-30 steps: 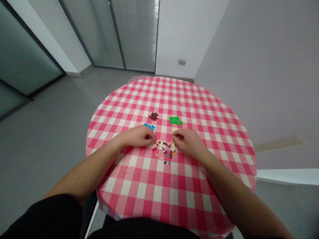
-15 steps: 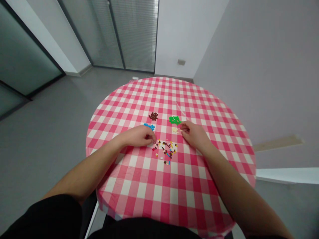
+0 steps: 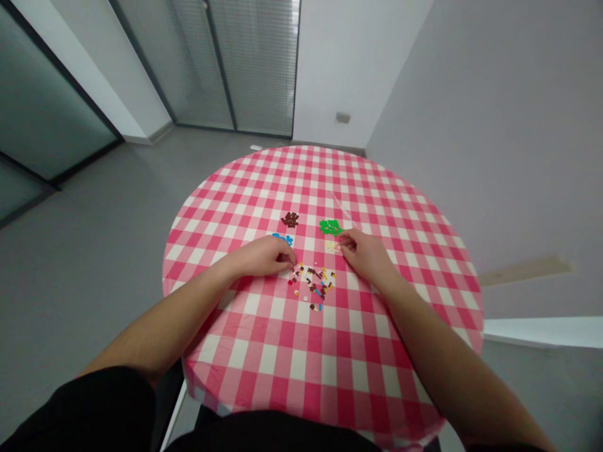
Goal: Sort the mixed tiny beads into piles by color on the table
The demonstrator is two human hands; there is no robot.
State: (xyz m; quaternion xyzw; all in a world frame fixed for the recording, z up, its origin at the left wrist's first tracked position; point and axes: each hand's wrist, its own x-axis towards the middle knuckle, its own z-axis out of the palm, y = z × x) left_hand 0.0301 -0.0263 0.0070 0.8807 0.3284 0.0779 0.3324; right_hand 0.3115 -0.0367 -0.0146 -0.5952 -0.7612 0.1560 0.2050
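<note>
one green pile (image 3: 330, 227) stretches sideways by the right hand (image 3: 368, 255), which like the left hand (image 3: 262, 256) has fingers bunched, contents unclear.

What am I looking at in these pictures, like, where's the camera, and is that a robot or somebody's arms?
There is no robot here: these are a person's own bare arms. Every picture comes from one camera worn on their head, looking forward and down.

They are at a round table with a checked tablecloth. On it lie a brown pile, a green pile, a blue pile and some cream pieces. Closer to the person is a scatter of mixed pieces.

The left hand has its fingertips by the scatter's edge; the right hand has its fingertips beside the cream pieces. Whether either holds a piece is too small to tell.
</note>
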